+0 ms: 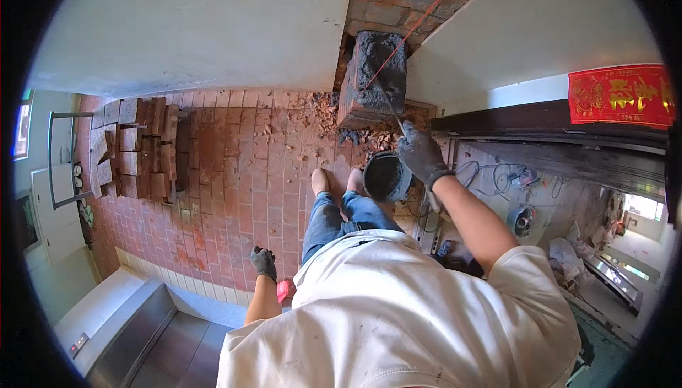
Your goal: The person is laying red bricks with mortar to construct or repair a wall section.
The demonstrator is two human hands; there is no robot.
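My right hand (pixel 424 153), in a dark work glove, is closed round a trowel (pixel 390 100). The trowel reaches forward to the short brick pier (pixel 355 100), against the wet grey mortar (pixel 378 54) spread over its top. Just below that hand stands a black bucket (pixel 387 177) with grey mortar inside. My left hand (pixel 263 263), also gloved, hangs low at my left side with its fingers curled and nothing visible in them. A taut red string (pixel 438 1) runs slantwise over the pier.
Brick rubble (pixel 323 111) litters the red brick floor (pixel 238 175) around the pier. A stack of bricks (pixel 135 150) stands at the left by a metal frame (pixel 51 160). Pale walls flank the pier. Cables (pixel 497 178) and tools lie beyond the dark sill (pixel 511 119) at right.
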